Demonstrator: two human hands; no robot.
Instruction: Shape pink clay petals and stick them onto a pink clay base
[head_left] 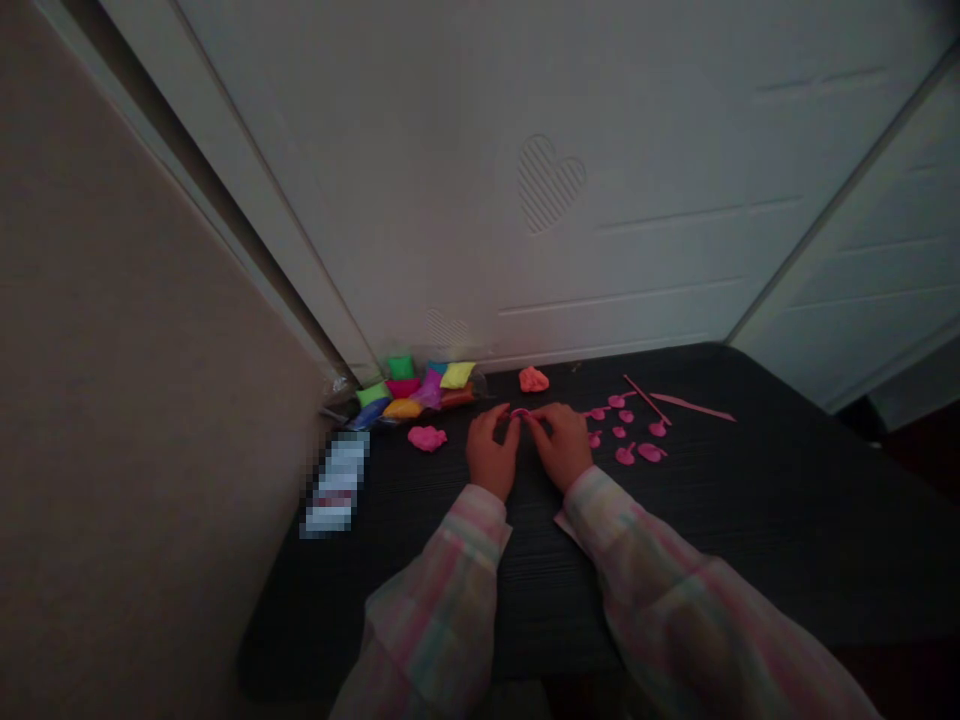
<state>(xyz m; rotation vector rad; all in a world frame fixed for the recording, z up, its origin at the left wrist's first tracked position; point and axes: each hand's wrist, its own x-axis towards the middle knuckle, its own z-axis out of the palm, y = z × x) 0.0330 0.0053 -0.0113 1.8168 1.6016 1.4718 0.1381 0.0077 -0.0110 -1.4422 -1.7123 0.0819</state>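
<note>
My left hand [493,450] and my right hand [560,440] meet above the dark table, fingertips close together. Between them they pinch a small strip of pink modelling clay [519,412], curved upward and partly hidden by the fingers. Just right of my right hand lie several flat pink clay pieces [625,455], some with thin tails. A pink clay lump [427,438] sits to the left of my left hand. Behind my hands rests an orange clay lump [534,379].
At the back left, a clear bag holds several coloured clay packets [403,388]. A blurred-out pale object [337,485] lies at the table's left edge. A thin pink stick [646,399] and a flat pinkish strip [694,406] lie on the right. A white panel [450,200] rises behind the table [750,500].
</note>
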